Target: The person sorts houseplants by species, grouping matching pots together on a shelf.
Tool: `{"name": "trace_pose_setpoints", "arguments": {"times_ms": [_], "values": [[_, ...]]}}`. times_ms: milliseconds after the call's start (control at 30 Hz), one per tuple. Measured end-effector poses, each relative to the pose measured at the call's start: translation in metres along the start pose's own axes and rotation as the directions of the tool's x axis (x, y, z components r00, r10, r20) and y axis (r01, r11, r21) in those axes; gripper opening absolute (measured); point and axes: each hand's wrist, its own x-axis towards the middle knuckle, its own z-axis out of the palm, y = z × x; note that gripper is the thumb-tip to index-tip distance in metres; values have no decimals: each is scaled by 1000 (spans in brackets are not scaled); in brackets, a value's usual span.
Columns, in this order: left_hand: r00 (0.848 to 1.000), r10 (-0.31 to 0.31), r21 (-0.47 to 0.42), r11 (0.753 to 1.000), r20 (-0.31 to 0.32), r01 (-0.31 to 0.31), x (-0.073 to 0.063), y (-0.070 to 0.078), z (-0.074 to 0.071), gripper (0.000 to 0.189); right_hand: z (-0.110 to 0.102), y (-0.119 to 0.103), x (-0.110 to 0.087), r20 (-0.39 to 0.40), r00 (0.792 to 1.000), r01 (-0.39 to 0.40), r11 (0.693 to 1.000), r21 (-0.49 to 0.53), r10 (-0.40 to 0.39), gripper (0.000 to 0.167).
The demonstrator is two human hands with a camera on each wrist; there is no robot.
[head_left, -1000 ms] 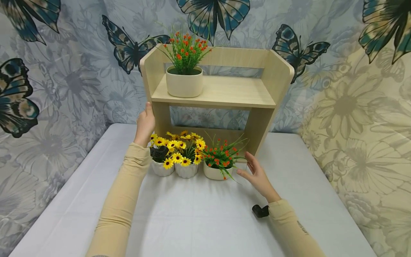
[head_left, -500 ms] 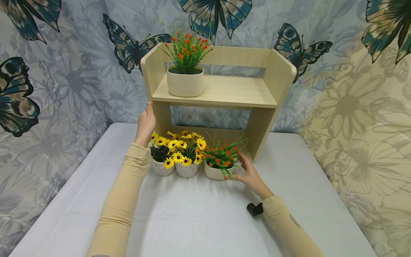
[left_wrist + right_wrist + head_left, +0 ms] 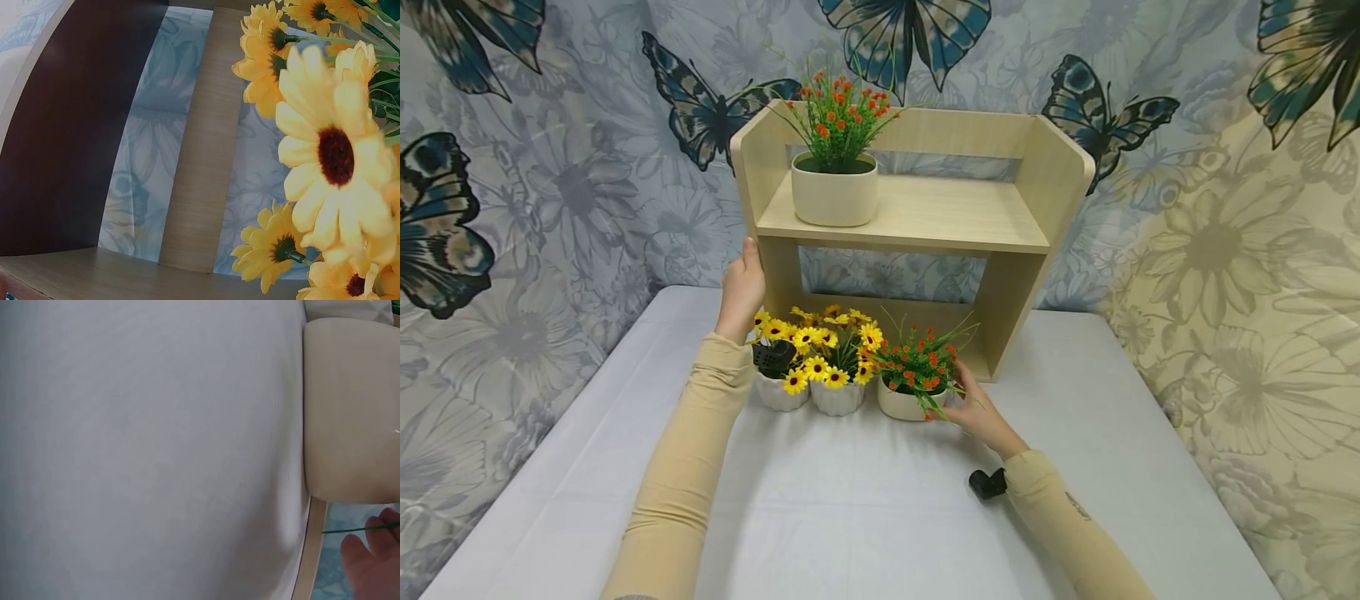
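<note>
One low red-flowered plant point(image 3: 917, 375) in a cream pot point(image 3: 356, 412), standing on the white tablecloth point(image 3: 850, 500) before the wooden shelf unit point(image 3: 958, 208), right end of a row. Right hand point(image 3: 982, 412) beside it: thumb and fingers spread apart, thumb toward the front; nothing seen pinched, and contact with the pot uncertain. Left hand point(image 3: 741, 296) against the shelf unit's left side, thumb up along the front edge; remaining fingers hidden, cannot tell whether it grips or merely presses.

Step in hand, by my judgement: getting hold of the pot. Next move would call for closing on its walls, stray stems kept out of the grasp, and care for the two yellow-flowered plants point(image 3: 837, 371) just to the left.

Surface: smooth cloth, faint creases, soft shadows below the arms. Tall red-flowered plant point(image 3: 835, 183) on the upper shelf, left side. Room: wall covering point(image 3: 580, 217) grey-blue with printed flowers and large butterflies, yellowish toward the right
</note>
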Motion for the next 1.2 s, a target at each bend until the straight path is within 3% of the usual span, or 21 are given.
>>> {"name": "trace_pose_setpoints", "arguments": {"times_ms": [233,467,633,833,1067,1200], "values": [[1000,-7,0,1000,-4,7,1,-1,0,78,3,-25,-1,33,999,-32,999,14,31,97],[1000,-13,12,1000,-1,13,1,-1,0,80,11,-5,12,31,997,-69,996,48,67,110],[1000,-15,11,1000,-6,15,1,-1,-1,79,14,-3,15,28,999,-32,997,66,30,103],[1000,-6,6,1000,-12,6,1,-1,0,80,16,3,18,49,998,-51,996,70,47,98],[1000,-2,-7,1000,-10,2,1,-1,1,78,18,9,19,45,995,-95,995,29,94,107],[1000,-12,3,1000,-10,12,0,-2,1,80,20,13,21,43,999,-34,996,77,31,103]]}}
